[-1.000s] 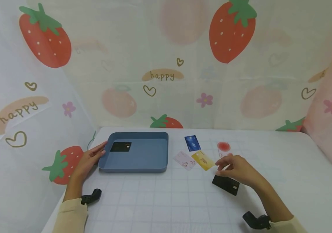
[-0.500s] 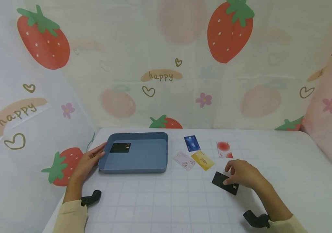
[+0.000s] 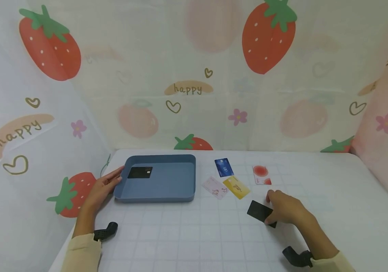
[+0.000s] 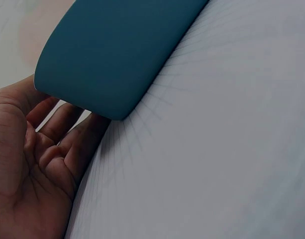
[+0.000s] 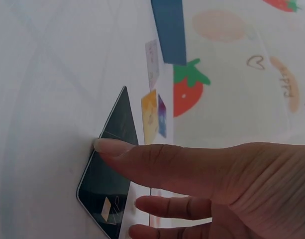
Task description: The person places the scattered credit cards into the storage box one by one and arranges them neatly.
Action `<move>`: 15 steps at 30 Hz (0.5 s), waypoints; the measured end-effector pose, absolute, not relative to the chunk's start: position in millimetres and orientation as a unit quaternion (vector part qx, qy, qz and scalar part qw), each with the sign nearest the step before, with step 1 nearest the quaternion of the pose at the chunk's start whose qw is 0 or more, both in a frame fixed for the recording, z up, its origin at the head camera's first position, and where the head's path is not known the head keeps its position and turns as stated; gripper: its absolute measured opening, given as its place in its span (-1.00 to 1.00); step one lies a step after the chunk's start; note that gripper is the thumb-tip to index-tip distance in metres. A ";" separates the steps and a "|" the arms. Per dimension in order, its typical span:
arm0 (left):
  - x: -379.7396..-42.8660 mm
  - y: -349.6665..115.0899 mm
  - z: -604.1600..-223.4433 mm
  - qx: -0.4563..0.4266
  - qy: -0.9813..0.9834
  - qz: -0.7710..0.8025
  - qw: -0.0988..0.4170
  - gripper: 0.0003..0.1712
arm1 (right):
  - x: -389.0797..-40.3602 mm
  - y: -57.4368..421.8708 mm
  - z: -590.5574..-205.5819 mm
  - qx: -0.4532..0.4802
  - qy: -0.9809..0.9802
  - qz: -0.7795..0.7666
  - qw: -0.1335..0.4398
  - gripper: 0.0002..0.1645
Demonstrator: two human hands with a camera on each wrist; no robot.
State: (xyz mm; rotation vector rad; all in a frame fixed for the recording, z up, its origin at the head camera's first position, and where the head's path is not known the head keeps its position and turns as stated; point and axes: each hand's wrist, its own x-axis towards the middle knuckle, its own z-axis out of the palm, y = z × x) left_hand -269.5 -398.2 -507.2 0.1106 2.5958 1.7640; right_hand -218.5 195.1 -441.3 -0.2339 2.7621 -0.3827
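Resting left hand (image 3: 104, 187) straight-fingered against left edge of tray (image 3: 173, 181), setting right hand (image 3: 285, 207) thumb-down on black card (image 3: 259, 211) lying well in from right edge of bench (image 3: 180, 234), with no telling if pinching, and risking a skid by pushing harder from one side.

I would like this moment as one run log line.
left hand: touches blue tray; right hand: touches black card; in tray: second black card; on table: blue card, yellow card, pink card, red-white card
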 end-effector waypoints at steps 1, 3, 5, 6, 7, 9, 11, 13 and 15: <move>-269.3 -398.3 -507.0 0.036 0.826 0.562 0.001 -0.31 | -218.2 195.0 -441.3 -0.083 0.972 -0.135 0.172 -0.29; -268.9 -398.4 -506.8 0.034 0.825 0.565 0.000 -0.31 | -217.5 195.0 -441.0 -0.084 0.972 -0.137 0.173 -0.32; -268.7 -398.4 -506.4 0.034 0.825 0.564 0.001 -0.31 | -216.7 194.9 -440.7 -0.086 0.971 -0.140 0.174 -0.35; -268.5 -397.8 -506.2 0.034 0.825 0.563 -0.001 -0.31 | -216.4 194.9 -440.6 -0.087 0.971 -0.139 0.174 -0.37; -268.5 -397.5 -506.0 0.035 0.826 0.563 -0.001 -0.31 | -216.1 194.8 -440.4 -0.087 0.971 -0.139 0.174 -0.38; -268.4 -396.4 -505.9 0.037 0.827 0.562 0.000 -0.31 | -215.7 194.7 -440.1 -0.086 0.971 -0.140 0.176 -0.41; -268.7 -396.1 -506.4 0.036 0.827 0.560 0.001 -0.31 | -215.7 194.7 -440.1 -0.085 0.970 -0.142 0.178 -0.44; -269.8 -396.6 -507.8 0.035 0.827 0.562 0.001 -0.32 | -215.9 194.8 -440.2 -0.084 0.969 -0.145 0.180 -0.45; -270.5 -397.4 -509.1 0.037 0.826 0.563 0.002 -0.32 | -215.9 195.1 -440.4 -0.083 0.969 -0.146 0.181 -0.45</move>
